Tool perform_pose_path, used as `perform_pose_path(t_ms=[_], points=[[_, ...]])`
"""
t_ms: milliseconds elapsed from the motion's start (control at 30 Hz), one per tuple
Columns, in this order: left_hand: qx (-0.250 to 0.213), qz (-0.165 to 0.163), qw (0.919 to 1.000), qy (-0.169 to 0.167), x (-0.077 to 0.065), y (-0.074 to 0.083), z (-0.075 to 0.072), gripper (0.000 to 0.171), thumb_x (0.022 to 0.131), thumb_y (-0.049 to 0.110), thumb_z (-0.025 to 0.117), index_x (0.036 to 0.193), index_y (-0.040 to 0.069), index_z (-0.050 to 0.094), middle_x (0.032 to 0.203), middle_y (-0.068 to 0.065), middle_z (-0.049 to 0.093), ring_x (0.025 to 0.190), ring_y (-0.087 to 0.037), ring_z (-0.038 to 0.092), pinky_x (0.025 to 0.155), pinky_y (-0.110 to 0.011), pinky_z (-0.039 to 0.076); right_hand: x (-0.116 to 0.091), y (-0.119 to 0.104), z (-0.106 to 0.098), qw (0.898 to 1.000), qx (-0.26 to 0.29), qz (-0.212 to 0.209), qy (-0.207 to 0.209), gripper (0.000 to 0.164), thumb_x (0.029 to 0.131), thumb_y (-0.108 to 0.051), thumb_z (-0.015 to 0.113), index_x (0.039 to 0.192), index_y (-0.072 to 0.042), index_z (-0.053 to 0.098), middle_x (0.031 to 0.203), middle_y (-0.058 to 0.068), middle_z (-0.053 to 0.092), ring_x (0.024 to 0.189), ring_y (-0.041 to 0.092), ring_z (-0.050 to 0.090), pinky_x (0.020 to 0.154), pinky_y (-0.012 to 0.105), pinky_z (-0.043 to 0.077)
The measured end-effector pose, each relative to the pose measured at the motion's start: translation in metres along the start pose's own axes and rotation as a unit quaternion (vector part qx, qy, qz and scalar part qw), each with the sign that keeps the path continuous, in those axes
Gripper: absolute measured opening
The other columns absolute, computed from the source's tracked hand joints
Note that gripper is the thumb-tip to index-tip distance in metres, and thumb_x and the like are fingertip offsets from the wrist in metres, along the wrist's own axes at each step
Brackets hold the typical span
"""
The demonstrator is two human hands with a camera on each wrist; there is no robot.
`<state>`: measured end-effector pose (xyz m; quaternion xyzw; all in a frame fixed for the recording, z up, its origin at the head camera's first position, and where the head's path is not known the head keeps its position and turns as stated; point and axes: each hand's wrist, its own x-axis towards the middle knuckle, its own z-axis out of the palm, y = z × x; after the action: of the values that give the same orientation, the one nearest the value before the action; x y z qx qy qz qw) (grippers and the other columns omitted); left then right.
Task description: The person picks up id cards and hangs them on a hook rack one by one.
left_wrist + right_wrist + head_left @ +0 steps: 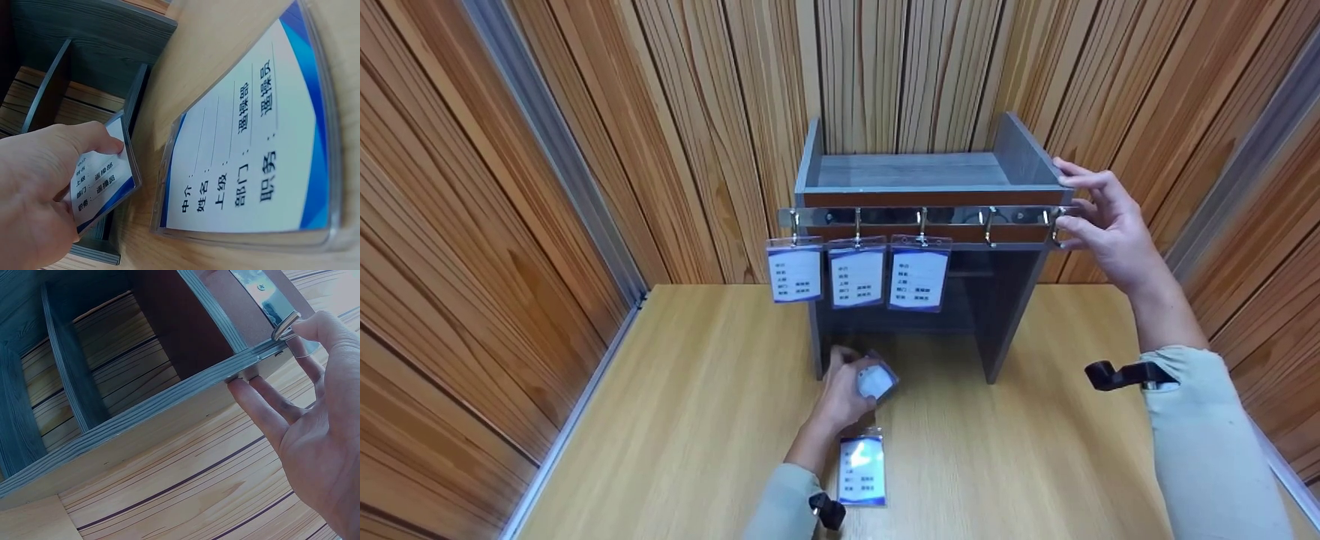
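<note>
My left hand (840, 394) pinches a clear-sleeved name badge (104, 180) between thumb and fingers, low in front of the grey shelf unit (1016, 315). Another badge (862, 472) lies face up on the table just nearer than that hand. Three badges, left (795, 276), middle (856, 279) and right (919, 279), hang from hooks on the metal rail (889, 216) across the unit's front. My right hand (1114, 229) grips the unit's right front edge. Its thumb sits at the end hook (286, 326), with fingertips against the outer side panel.
The unit stands on a light wood table (712, 405) near a wood-plank back wall (705, 135). Another hook (990, 229) on the rail, left of the end one, carries no badge. Plank walls flank both sides. A black mount (1132, 375) sits at the right wrist.
</note>
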<state>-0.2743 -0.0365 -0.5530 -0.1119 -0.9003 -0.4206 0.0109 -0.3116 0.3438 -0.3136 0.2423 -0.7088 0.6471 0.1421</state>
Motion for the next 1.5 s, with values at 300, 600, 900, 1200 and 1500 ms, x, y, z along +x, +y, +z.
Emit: perform_pose_path(t_ms=[300,600,900,1200,1500], points=[[0.013,0.027,0.9994,0.017,-0.006,-0.002,-0.001,0.062,0.082,-0.006,0.088,0.139,0.018,0.08,0.152,-0.016,0.048,0.133,-0.036,0.06,0.107,-0.051,0.062,-0.001,0.0,0.0,1.0,-0.007,0.003,-0.001,0.044,0.11,0.002,0.062,0.153,-0.004,0.056,0.18,0.0,0.043,0.135,0.021,0.065,0.08,0.023,0.064],[0.003,0.034,0.9994,0.01,-0.012,0.001,0.002,0.06,0.083,-0.004,0.091,0.137,0.021,0.078,0.146,-0.015,0.05,0.133,-0.037,0.061,0.111,-0.054,0.061,0.001,0.0,-0.001,1.0,-0.006,0.004,-0.001,0.044,0.11,0.001,0.062,0.153,-0.005,0.056,0.179,-0.002,0.045,0.138,0.022,0.063,0.081,0.024,0.065],[0.004,0.076,0.9969,0.017,-0.017,0.005,0.003,0.059,0.081,-0.003,0.091,0.134,0.019,0.078,0.139,-0.017,0.056,0.125,-0.037,0.065,0.102,-0.052,0.065,0.0,0.0,-0.002,1.0,-0.009,0.003,-0.001,0.044,0.111,0.001,0.062,0.154,-0.005,0.056,0.181,0.001,0.042,0.137,0.022,0.064,0.081,0.024,0.065],[-0.018,0.075,0.9969,0.008,-0.022,0.018,0.005,0.059,0.085,-0.001,0.091,0.136,0.024,0.077,0.142,-0.012,0.054,0.13,-0.034,0.064,0.106,-0.048,0.064,0.0,0.0,-0.001,1.0,-0.018,0.004,-0.003,0.044,0.111,0.0,0.063,0.154,-0.006,0.056,0.18,-0.002,0.043,0.137,0.021,0.065,0.082,0.024,0.064],[-0.027,0.11,0.9933,0.022,-0.022,0.031,0.009,0.059,0.083,0.0,0.092,0.135,0.025,0.077,0.136,-0.011,0.054,0.124,-0.03,0.063,0.103,-0.043,0.065,0.0,0.0,-0.002,1.0,-0.012,0.002,-0.002,0.044,0.11,0.001,0.063,0.153,-0.005,0.056,0.179,-0.002,0.045,0.133,0.02,0.068,0.081,0.025,0.065]])
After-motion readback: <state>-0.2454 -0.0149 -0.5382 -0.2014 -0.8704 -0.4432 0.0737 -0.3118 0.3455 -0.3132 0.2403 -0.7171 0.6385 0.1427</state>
